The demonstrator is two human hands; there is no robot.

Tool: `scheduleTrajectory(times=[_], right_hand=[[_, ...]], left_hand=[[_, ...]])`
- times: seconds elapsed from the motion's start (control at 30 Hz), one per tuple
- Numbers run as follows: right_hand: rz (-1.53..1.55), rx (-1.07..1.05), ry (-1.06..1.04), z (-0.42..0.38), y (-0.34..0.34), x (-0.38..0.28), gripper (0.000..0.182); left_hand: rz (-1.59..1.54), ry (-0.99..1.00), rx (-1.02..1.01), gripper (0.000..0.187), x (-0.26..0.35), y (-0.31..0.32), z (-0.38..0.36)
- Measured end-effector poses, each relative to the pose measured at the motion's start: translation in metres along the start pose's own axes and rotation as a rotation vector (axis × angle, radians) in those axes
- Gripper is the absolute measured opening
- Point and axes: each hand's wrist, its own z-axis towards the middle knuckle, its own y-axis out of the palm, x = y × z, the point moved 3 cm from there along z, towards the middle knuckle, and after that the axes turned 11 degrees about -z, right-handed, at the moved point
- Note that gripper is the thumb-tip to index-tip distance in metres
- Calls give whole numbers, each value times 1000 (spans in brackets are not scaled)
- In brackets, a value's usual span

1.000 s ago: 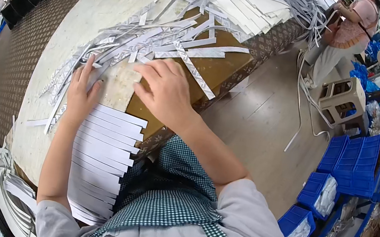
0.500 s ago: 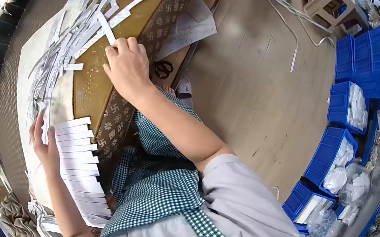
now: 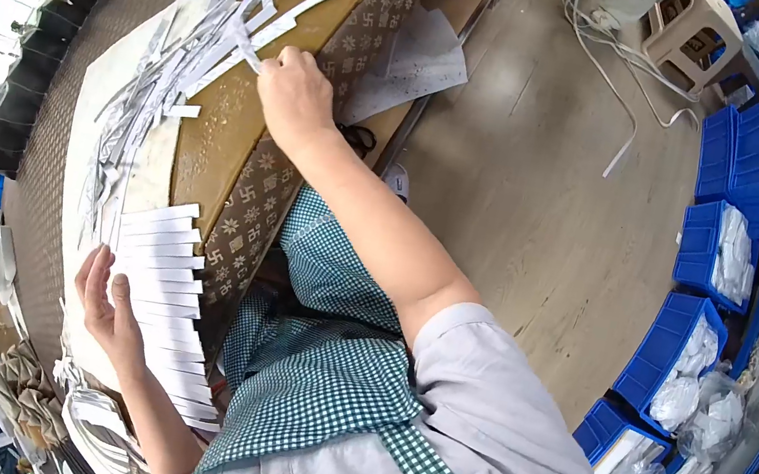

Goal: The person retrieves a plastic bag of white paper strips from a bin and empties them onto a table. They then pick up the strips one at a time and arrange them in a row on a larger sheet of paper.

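My right hand (image 3: 297,103) is closed in a pinch on the end of a white strip (image 3: 249,45), over a brown board (image 3: 213,142). A heap of loose grey and white strips (image 3: 158,81) lies just beyond it. My left hand (image 3: 110,311) is raised with its thumb apart from its stretched fingers. It is beside a row of overlapping white strips (image 3: 164,275) laid out along the table edge, with its fingertips near the lower end of the heap.
Black-handled scissors (image 3: 357,139) and a speckled paper sheet (image 3: 421,62) are right of the patterned cloth (image 3: 246,214). Blue bins (image 3: 673,355) holding white bagged items line the right side. A beige stool (image 3: 694,39) and white cables (image 3: 624,62) are on the floor.
My right hand still pinches a white strip, which is tilted and blurred now. My left hand has drawn a little away from the heap. The whole view has shifted slightly.
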Motion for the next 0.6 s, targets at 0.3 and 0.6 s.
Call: scheduleTrajectory(times=[0.3,0.6], right_hand=[[934,67,337,-41,-35,89,19],[977,-285,238,-103,-63,-21,13]], left_hand=[[-145,-39,60,32,10,-16,-19],[-420,-259,-97,44,5,8,27]])
